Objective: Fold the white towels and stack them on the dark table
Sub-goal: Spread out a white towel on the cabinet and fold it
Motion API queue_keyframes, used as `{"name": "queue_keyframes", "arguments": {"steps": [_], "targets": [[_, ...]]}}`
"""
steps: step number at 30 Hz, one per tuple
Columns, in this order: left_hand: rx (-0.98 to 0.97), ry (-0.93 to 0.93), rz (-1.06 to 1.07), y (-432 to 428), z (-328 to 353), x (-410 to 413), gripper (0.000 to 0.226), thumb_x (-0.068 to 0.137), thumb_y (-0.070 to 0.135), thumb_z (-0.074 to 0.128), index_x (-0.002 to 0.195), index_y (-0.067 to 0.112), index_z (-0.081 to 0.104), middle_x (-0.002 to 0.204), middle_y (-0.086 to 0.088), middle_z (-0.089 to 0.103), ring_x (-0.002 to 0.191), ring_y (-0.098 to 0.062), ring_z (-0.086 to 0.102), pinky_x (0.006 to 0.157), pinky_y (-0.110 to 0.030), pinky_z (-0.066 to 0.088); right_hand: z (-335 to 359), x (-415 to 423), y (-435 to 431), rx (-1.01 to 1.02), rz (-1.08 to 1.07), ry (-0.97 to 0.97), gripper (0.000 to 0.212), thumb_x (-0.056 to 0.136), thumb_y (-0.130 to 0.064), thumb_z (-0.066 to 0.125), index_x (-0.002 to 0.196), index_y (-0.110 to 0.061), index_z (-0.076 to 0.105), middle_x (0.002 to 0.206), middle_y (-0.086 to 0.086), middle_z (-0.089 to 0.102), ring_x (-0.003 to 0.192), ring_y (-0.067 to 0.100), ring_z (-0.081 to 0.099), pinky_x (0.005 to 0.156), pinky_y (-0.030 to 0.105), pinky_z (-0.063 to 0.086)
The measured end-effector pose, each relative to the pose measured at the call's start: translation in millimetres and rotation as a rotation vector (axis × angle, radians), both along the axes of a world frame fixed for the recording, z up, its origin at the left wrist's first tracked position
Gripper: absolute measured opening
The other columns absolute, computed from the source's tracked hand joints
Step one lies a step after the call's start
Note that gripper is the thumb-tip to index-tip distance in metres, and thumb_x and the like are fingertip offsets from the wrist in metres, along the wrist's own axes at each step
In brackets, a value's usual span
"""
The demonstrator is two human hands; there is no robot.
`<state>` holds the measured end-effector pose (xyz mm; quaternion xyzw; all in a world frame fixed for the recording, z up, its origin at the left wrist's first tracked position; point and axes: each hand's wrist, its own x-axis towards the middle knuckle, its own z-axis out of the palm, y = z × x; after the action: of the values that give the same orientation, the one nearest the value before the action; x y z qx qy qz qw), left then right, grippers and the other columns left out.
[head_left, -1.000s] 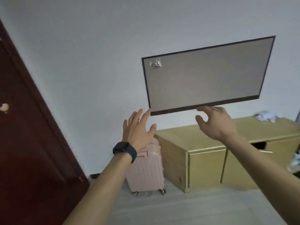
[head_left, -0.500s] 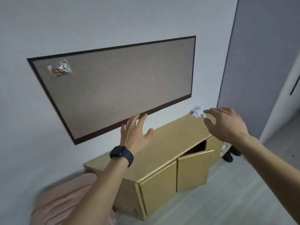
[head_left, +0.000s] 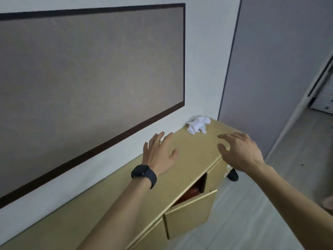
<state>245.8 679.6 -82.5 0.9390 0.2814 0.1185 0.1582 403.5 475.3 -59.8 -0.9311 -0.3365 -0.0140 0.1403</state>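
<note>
At the far end of a yellow cabinet (head_left: 195, 159), close to the wall and near the corner where a grey panel (head_left: 270, 69) begins, a white towel (head_left: 198, 125) is seen lying unfolded. It is bunched into a loose lump, so no clear front or direction can be made out. The lump is somewhat wider than deep in the view, its longer line running from lower left to upper right, roughly along the length of the cabinet top. Two loose ends are turned toward the near side.

Both hands are held out above the cabinet top, short of the towel and apart from it. The left hand (head_left: 158, 156) is shown palm down with fingers spread and nothing in it; a ring (head_left: 157, 140) is worn on one finger and a black watch (head_left: 144, 173) on the wrist. The right hand (head_left: 237, 150) is likewise spread, its fingers slightly bent, with nothing held. Whether either hand touches the cabinet top cannot be told.

Below the right hand, a cabinet door (head_left: 189, 213) is ajar. A dark shoe (head_left: 233, 175) is seen on the floor beyond it. A large dark-framed board (head_left: 90, 78) is fixed to the wall above.
</note>
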Motion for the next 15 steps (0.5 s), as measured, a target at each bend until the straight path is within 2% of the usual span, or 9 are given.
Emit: {"name": "queue_keyframes", "arguments": {"steps": [8,15], "targets": [[-0.101,0.195,0.006,55.5,-92.8,190.3,0.06,0.095,0.051,0.044,0.15,0.036,0.025,0.161,0.0,0.021,0.149,-0.019,0.011,0.118,-0.047,0.017,-78.7,181.4,73.1,-0.024,0.001,0.134,0.044,0.097,-0.045,0.045,0.14,-0.035,0.048,0.142,-0.01,0.052,0.14,0.017,0.033,0.11,0.043,0.037],[-0.146,0.265,-0.004,107.6,-169.1,328.6,0.062,0.094,0.051,0.046,0.15,0.034,0.027,0.161,-0.001,0.022,0.148,-0.018,0.016,0.117,-0.047,0.02,-154.2,304.5,118.8,-0.108,0.004,0.156,0.044,0.098,-0.043,0.043,0.141,-0.034,0.048,0.142,-0.011,0.052,0.14,0.016,0.033,0.11,0.038,0.035]]}}
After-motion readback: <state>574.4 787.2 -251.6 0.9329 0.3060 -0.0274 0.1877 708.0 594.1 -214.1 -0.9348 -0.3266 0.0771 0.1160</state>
